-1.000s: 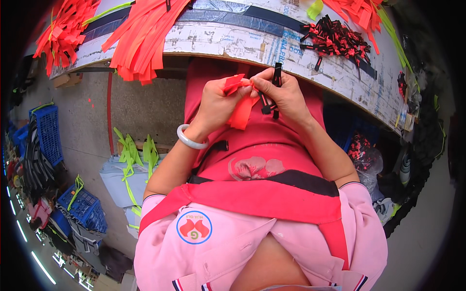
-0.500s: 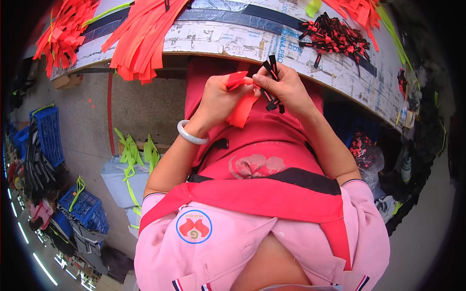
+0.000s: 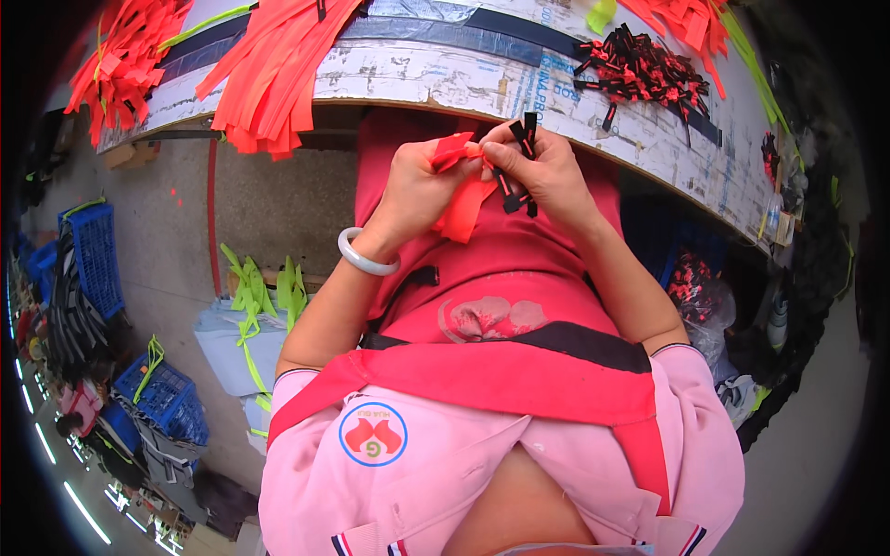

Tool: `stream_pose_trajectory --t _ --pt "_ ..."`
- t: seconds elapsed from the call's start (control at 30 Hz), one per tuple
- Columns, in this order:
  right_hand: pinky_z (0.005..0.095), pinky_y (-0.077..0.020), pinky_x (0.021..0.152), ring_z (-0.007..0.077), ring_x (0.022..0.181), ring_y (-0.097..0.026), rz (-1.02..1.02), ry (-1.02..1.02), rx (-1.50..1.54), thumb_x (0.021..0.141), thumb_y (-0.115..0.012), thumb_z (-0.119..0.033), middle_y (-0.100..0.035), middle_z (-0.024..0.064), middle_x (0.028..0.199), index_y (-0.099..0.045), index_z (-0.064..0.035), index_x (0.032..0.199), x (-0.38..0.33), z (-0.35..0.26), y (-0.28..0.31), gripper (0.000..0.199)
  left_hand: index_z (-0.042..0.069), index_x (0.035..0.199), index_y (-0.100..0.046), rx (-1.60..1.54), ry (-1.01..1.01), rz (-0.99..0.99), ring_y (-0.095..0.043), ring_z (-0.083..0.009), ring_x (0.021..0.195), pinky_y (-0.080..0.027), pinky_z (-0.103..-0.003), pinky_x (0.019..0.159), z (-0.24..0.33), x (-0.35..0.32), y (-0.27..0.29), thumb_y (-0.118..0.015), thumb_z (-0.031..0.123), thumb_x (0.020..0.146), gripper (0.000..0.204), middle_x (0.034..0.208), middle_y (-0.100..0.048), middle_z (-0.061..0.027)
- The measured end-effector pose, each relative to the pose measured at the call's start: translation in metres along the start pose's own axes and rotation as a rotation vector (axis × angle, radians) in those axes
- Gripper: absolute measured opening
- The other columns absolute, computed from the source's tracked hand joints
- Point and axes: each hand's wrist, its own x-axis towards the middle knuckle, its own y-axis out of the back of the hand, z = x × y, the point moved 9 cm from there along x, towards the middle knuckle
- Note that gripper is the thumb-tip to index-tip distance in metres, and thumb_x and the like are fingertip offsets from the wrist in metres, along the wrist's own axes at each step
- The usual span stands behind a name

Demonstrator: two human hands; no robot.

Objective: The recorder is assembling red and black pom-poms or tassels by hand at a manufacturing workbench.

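Left hand and right hand are working close together above the lap, just off the near edge of the table, their fingertips meeting or nearly meeting. The left hand is closing its fingers and thumb on an orange-red ribbon, one part of which is sticking up over the knuckles while a longer part is dangling below in front of the red apron. The right hand is curling shut around a few black tabs, their ends poking out above and below its fingers, and its thumb and forefinger are pressing together near the ribbon; whether they are gripping the ribbon too, one cannot tell, since the fingers are hiding that spot. A pale bangle is circling the left wrist. On the table, a heap of black and red pieces is lying ahead and to the right of the right hand, and a thick bundle of orange-red strips is drooping over the near edge, ahead and to the left of the left hand. A second bundle is hanging farther left. Down on the left, lime-green strips are lying beside a blue crate, while a clear plastic bag is resting below the table on the right.
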Motion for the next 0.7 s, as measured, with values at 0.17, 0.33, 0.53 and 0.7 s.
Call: stream_pose_trajectory --t 0.17,0.33,0.53,0.7 --pt "0.0185 -0.0440 0.053 0.0044 0.062 -0.056 -0.043 0.014 -0.036 0.094 -0.063 -0.023 -0.064 0.0018 0.072 -0.060 -0.0029 0.092 0.000 0.001 0.000 0.020 -0.003 0.096 -0.068 -0.079 -0.006 0.026 -0.063 -0.0107 0.073 -0.051 -0.024 0.066 0.000 -0.004 -0.002 -0.061 0.001 0.089 0.011 0.080 -0.068 -0.0061" --pt "0.0189 -0.0436 0.054 0.0049 0.062 -0.056 -0.027 -0.017 0.074 0.094 -0.062 -0.023 -0.064 0.0021 0.074 -0.058 -0.0033 0.091 0.002 0.013 0.001 0.021 -0.004 0.096 -0.067 -0.129 0.009 0.018 -0.063 -0.0110 0.073 -0.051 -0.025 0.067 -0.003 -0.003 -0.004 -0.060 0.001 0.090 0.011 0.080 -0.068 -0.0062" --pt "0.0182 -0.0395 0.052 0.0041 0.060 -0.053 -0.044 -0.075 0.130 0.094 -0.062 -0.026 -0.064 0.0025 0.075 -0.057 -0.0048 0.090 0.003 0.024 -0.002 0.022 -0.004 0.095 -0.067 -0.095 0.035 0.024 -0.062 -0.0099 0.074 -0.051 -0.024 0.068 -0.012 -0.004 0.000 -0.060 0.002 0.090 0.011 0.080 -0.068 -0.0057" --pt "0.0175 -0.0368 0.050 0.0023 0.060 -0.051 -0.033 -0.143 0.218 0.093 -0.063 -0.025 -0.064 0.0004 0.075 -0.058 -0.0069 0.091 0.000 0.021 0.001 0.019 -0.005 0.095 -0.068 -0.131 0.032 -0.003 -0.062 -0.0092 0.076 -0.051 -0.024 0.070 -0.011 -0.001 0.000 -0.062 0.002 0.089 0.011 0.083 -0.068 -0.0053"
